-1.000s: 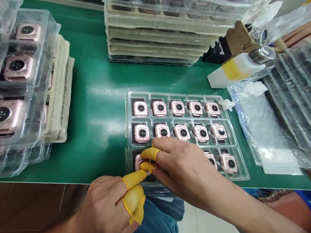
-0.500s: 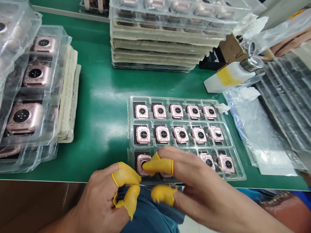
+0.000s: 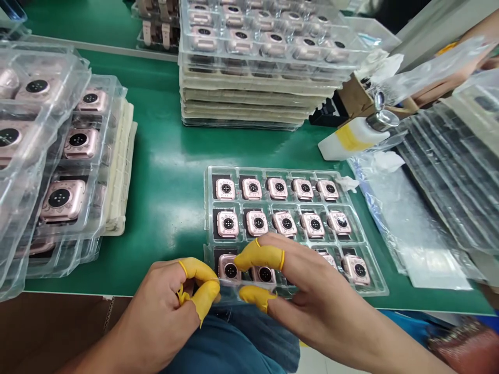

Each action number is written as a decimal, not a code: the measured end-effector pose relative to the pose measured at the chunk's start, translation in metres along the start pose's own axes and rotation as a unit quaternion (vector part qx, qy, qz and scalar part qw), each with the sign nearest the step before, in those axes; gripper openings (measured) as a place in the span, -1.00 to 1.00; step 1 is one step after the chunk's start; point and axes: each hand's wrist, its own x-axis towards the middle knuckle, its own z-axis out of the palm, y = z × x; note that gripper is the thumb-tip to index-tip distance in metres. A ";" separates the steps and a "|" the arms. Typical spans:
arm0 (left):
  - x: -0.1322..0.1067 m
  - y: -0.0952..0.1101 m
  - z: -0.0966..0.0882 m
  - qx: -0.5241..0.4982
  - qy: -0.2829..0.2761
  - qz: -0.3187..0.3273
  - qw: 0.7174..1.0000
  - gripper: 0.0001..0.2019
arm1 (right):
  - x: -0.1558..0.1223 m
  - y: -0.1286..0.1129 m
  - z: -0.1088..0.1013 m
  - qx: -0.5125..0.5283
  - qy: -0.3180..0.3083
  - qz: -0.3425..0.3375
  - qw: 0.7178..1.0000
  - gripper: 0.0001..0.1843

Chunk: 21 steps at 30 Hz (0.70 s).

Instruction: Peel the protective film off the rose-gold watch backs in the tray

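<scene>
A clear plastic tray [image 3: 364,259] lies near the front edge of the table, with pink smartwatch bodies, such as this smartwatch [image 3: 227,223], back side up in its pockets. At the tray's front left corner, my left hand [image 3: 171,306] pinches thumb and forefinger together; whatever they hold is too thin and clear to make out. My right hand [image 3: 300,275] hovers over the front row, thumb and forefinger apart, nothing visible between them. It partly covers front-row watches. Yellow finger cots cover the thumb and forefinger of both hands.
Tall stacked trays [image 3: 253,93] stand at the back, and more stacked watch trays [image 3: 113,197] at left. To the right are a white pump bottle [image 3: 346,139], a cardboard box [image 3: 354,98], clear plastic bags [image 3: 424,234] and leaning trays [image 3: 440,176]. Another person's arm [image 3: 456,72] reaches in at upper right.
The view has tilted, so the stacks sit lower in the picture. My left hand has shifted slightly left, its fingers still pinched. My right thumb and forefinger stay apart over the tray.
</scene>
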 end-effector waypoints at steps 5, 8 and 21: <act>-0.002 -0.002 0.002 0.020 0.013 0.027 0.999 -0.77 | 0.012 -0.001 0.008 0.013 0.022 -0.062 0.998 -0.78; -0.001 -0.002 0.002 0.020 0.015 0.040 0.999 -0.78 | 0.016 0.001 0.013 -0.010 0.022 -0.101 0.995 -0.73; 0.018 -0.015 -0.002 0.065 0.085 0.220 0.970 -0.83 | 0.051 0.014 -0.018 0.085 0.029 0.102 0.991 -0.74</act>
